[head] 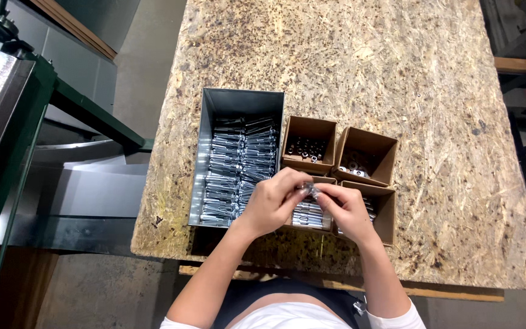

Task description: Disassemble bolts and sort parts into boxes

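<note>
My left hand and my right hand meet over the near cardboard boxes, both pinching one small shiny metal fastener between the fingertips. Under them a cardboard box holds silver bolts, partly hidden by my hands. To the left a grey metal bin is packed with rows of silver anchor bolts. Two far cardboard boxes hold nuts and washers.
Everything sits on a chipboard table near its front edge. A fourth cardboard box stands at the near right. A green metal machine frame stands to the left of the table, shelving at the far right.
</note>
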